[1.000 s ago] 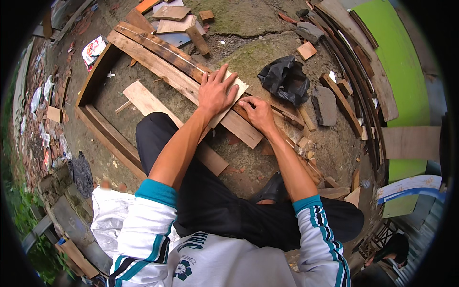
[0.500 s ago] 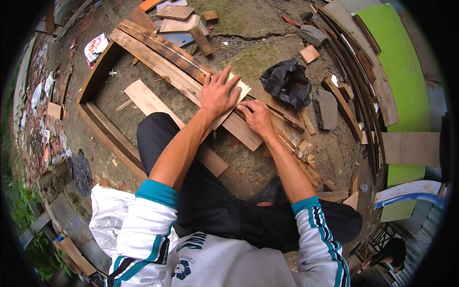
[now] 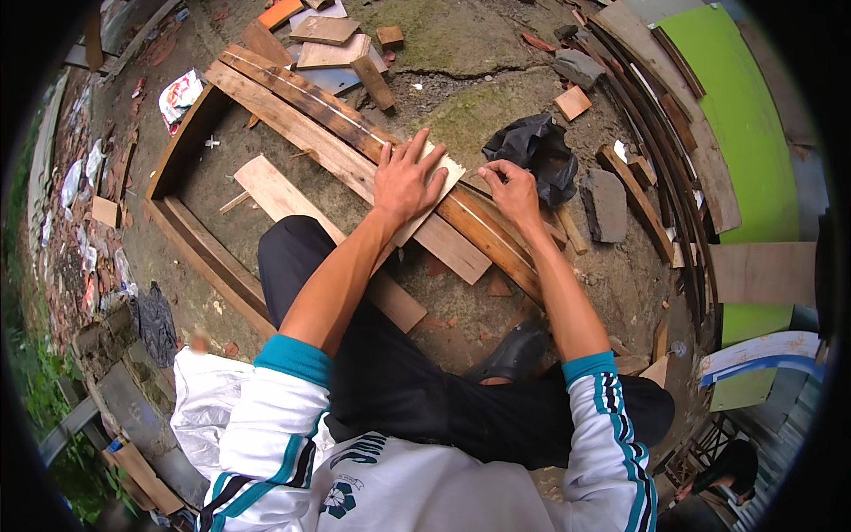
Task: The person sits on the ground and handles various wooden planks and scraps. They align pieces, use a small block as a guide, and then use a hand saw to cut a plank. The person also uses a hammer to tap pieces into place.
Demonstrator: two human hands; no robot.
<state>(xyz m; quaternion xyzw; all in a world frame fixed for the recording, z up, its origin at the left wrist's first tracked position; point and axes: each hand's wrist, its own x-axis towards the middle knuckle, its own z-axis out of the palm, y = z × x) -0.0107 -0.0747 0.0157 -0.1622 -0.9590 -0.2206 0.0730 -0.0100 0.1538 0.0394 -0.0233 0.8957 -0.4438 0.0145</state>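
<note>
My left hand lies flat with fingers spread on a pale, rough-edged piece of thin wood. That piece sits crosswise over a long light plank and a darker plank with a white line. Just right of the pale piece, my right hand is raised, thumb and fingertips pinched together. Whatever they may hold is too small to make out. Beyond that hand is a crumpled black plastic bag. Another plank slants on the ground beneath the left forearm.
A curved wooden frame lies to the left. Wood offcuts are heaped at the top, with a small block and grey stone at right. Dark strips line a green panel. A person is at lower right.
My right hand has left the edge of the pale wood piece, moving up and to the right with fingers pinched. The left hand stays pressed in place.
</note>
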